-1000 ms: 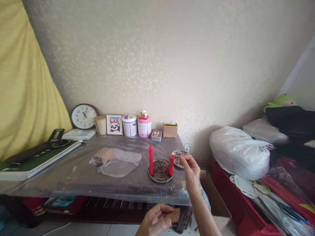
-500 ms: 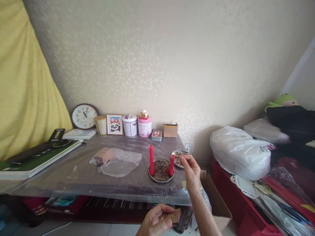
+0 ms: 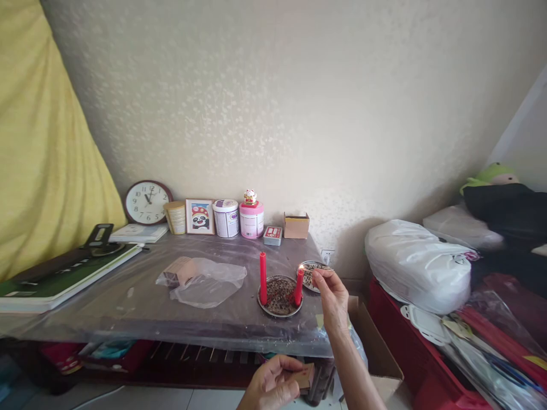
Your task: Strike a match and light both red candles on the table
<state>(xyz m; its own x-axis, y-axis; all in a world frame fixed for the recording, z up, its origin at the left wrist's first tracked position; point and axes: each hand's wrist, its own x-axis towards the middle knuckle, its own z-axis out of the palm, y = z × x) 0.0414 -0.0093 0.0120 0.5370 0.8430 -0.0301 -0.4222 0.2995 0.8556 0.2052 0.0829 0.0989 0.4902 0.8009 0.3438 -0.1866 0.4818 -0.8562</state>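
My right hand (image 3: 333, 299) is closed in a pinch on a thin matchstick (image 3: 326, 269). Its far end meets the top of the shorter red candle (image 3: 298, 287), where a small flame (image 3: 301, 266) shows. That candle leans slightly on the right side of a round metal plate (image 3: 280, 315) filled with dark, speckled grains. On the plate's left side a taller red candle (image 3: 263, 279) stands upright with no visible flame. Low in front of the table, my left hand (image 3: 273, 384) is closed around a small brown matchbox (image 3: 305, 376).
Behind the right hand lies a second metal plate (image 3: 315, 264) of grains. A clear plastic bag (image 3: 209, 285) and a small box (image 3: 182, 269) lie on the plastic-covered table (image 3: 141, 302). Tins, a clock (image 3: 147, 203) and an open carton (image 3: 296, 226) line the wall. A cardboard box (image 3: 376, 341) stands right.
The flame at the shorter candle's top looks slightly bigger and brighter. Both hands stay almost in place; the matchbox has tilted a little.
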